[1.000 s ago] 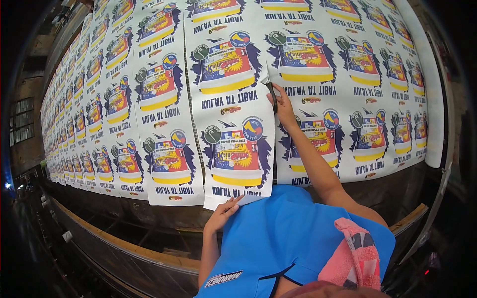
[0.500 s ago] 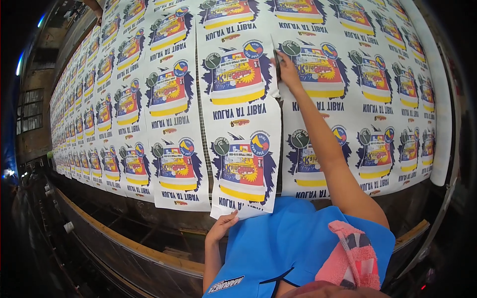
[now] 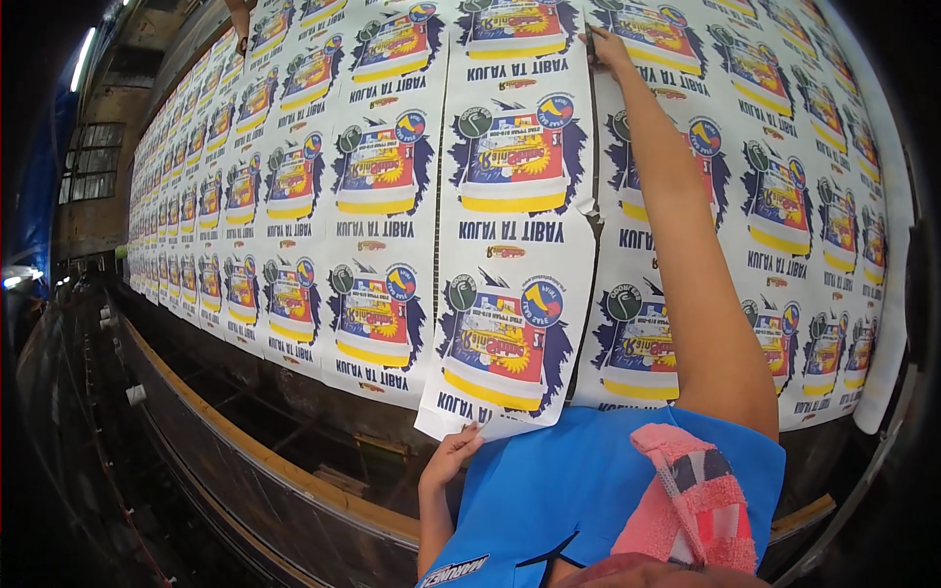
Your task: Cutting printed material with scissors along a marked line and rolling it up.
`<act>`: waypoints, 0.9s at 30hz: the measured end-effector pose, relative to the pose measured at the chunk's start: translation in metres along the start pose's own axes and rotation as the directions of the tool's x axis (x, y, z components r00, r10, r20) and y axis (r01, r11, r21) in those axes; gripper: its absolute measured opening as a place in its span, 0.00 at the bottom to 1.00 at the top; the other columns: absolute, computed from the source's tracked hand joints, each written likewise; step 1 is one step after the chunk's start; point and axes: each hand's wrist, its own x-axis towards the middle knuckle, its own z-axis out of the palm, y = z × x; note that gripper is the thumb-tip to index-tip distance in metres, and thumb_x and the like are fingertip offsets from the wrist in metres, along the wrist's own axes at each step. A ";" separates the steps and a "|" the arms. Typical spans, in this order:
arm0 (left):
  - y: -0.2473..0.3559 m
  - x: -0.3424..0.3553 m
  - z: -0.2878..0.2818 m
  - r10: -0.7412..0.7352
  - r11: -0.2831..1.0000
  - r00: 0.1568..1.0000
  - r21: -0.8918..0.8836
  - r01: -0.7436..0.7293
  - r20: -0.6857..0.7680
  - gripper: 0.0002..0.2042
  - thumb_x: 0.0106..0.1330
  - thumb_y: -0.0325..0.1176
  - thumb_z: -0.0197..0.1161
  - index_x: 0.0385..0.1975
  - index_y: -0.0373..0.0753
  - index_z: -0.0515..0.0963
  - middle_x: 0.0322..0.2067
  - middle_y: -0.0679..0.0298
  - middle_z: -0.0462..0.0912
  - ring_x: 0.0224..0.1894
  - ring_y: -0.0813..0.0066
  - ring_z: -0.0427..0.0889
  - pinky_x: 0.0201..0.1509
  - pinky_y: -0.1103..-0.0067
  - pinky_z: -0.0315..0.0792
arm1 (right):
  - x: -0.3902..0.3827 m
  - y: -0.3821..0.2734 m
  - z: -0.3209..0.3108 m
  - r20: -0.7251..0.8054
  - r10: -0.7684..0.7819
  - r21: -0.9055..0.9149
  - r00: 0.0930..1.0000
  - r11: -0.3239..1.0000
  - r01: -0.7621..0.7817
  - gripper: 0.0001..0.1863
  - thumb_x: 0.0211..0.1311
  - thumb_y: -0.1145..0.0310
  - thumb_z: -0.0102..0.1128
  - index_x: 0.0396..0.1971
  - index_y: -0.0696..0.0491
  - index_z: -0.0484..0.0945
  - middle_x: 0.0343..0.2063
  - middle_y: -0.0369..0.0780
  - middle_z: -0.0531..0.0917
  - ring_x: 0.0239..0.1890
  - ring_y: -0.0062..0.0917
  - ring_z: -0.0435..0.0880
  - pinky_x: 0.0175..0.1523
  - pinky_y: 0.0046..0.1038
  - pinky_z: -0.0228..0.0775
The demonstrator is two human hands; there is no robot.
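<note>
White printed sheeting (image 3: pixel 387 230), covered in repeated colourful emblems, lies spread in front of me. A long strip (image 3: pixel 500 230) of it runs away from my body, with a dark gap along its right side. My left hand (image 3: pixel 453 456) pinches the strip's near edge, which lifts and curls slightly at my waist. Far out, my right hand (image 3: pixel 610 49) is closed around a small dark cutting tool (image 3: pixel 590 44) at the line between the strip and the sheeting to its right. The tool's exact kind is too small to tell. Midway along the gap, a torn notch (image 3: pixel 590 208) shows.
Another person's hand (image 3: pixel 241 34) is at the far left edge of the sheeting. A pale roll-like edge (image 3: pixel 897 323) borders the right side. Below the sheeting runs a wooden rail (image 3: pixel 265 461). A pink checked towel (image 3: pixel 686 500) hangs over my blue shirt.
My right hand has moved farther away along the strip's right edge with the cutting tool. My left hand still holds the near edge. The whole view has shifted slightly.
</note>
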 end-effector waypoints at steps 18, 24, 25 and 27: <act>-0.040 -0.016 0.022 0.397 0.910 0.915 0.097 -0.403 0.075 0.12 0.71 0.33 0.59 0.30 0.33 0.83 0.53 0.57 0.83 0.65 0.61 0.71 0.70 0.67 0.60 | -0.399 0.050 -0.020 0.049 0.123 -0.139 0.991 0.984 -0.115 0.39 0.45 0.76 0.73 0.63 0.49 0.70 0.18 0.37 0.82 0.13 0.20 0.75 0.17 0.24 0.65; -0.081 -0.016 0.062 0.400 0.891 0.898 0.151 -0.428 0.184 0.15 0.73 0.36 0.58 0.26 0.31 0.79 0.45 0.59 0.86 0.50 0.72 0.80 0.59 0.72 0.69 | -0.485 0.025 -0.070 0.089 0.009 -0.032 0.996 0.999 -0.006 0.38 0.53 0.72 0.72 0.65 0.48 0.67 0.21 0.38 0.83 0.14 0.17 0.75 0.19 0.23 0.66; -0.089 -0.009 0.072 0.346 0.902 0.913 0.192 -0.387 0.218 0.19 0.74 0.40 0.56 0.25 0.31 0.79 0.39 0.60 0.87 0.42 0.77 0.80 0.54 0.75 0.71 | -0.506 0.023 -0.086 0.130 -0.002 -0.010 0.992 1.000 0.003 0.37 0.55 0.72 0.71 0.66 0.48 0.67 0.22 0.38 0.83 0.15 0.17 0.75 0.19 0.22 0.67; -0.109 0.012 0.091 0.222 0.905 0.922 0.285 -0.316 0.317 0.21 0.74 0.45 0.55 0.29 0.31 0.81 0.39 0.59 0.86 0.44 0.75 0.81 0.54 0.76 0.71 | -0.558 0.024 -0.121 0.155 -0.039 -0.006 0.987 0.999 0.040 0.34 0.60 0.69 0.69 0.66 0.49 0.66 0.23 0.37 0.82 0.15 0.17 0.76 0.20 0.20 0.67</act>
